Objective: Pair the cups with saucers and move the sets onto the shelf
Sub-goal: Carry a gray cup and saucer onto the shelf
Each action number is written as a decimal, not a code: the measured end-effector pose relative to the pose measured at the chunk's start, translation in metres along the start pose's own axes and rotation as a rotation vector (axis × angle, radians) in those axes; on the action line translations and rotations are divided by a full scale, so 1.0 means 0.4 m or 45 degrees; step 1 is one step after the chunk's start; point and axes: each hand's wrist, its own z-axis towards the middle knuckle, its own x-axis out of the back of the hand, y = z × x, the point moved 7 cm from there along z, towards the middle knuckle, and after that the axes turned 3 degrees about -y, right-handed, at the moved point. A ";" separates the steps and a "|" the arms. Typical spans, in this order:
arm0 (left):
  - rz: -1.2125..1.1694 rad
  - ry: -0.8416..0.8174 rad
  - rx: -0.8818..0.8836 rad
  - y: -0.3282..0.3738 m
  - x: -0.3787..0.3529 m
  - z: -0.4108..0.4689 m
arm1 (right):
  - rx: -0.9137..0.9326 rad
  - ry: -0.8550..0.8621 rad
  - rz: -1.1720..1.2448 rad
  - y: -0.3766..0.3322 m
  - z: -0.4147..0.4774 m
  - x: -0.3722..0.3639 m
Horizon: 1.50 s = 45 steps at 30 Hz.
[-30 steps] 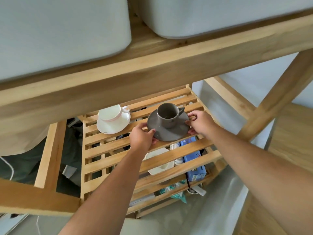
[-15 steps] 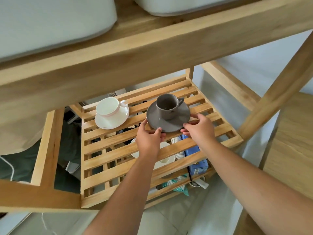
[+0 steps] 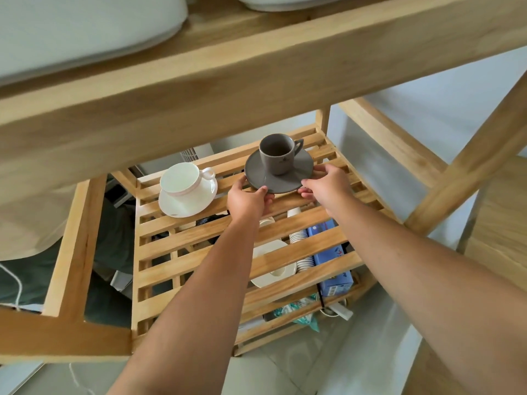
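A grey cup [image 3: 278, 153] stands upright on a grey saucer [image 3: 258, 175] over the far right part of the slatted wooden shelf [image 3: 199, 238]. My left hand [image 3: 248, 199] grips the saucer's near left rim. My right hand [image 3: 328, 186] grips its near right rim. I cannot tell whether the saucer rests on the slats. To the left, a white cup [image 3: 182, 181] sits on a white saucer [image 3: 182, 208] on the same shelf.
A thick wooden beam [image 3: 256, 69] crosses above the shelf, with white basins [image 3: 71, 29] on top. Under the slats lie a white plate [image 3: 271, 269], stacked paper cups [image 3: 302, 252] and a blue box [image 3: 333, 269]. A diagonal wooden brace [image 3: 470, 166] rises at the right.
Both hands have pushed the grey cup and saucer farther back on the shelf, away from me. The white set has not moved.
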 end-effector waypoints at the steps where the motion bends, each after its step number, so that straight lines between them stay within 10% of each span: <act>1: -0.011 -0.004 0.005 0.003 -0.003 0.003 | -0.003 0.001 0.000 -0.003 0.005 -0.003; 45: 0.051 -0.070 -0.015 0.013 -0.008 -0.001 | 0.071 -0.046 -0.106 -0.017 -0.008 -0.006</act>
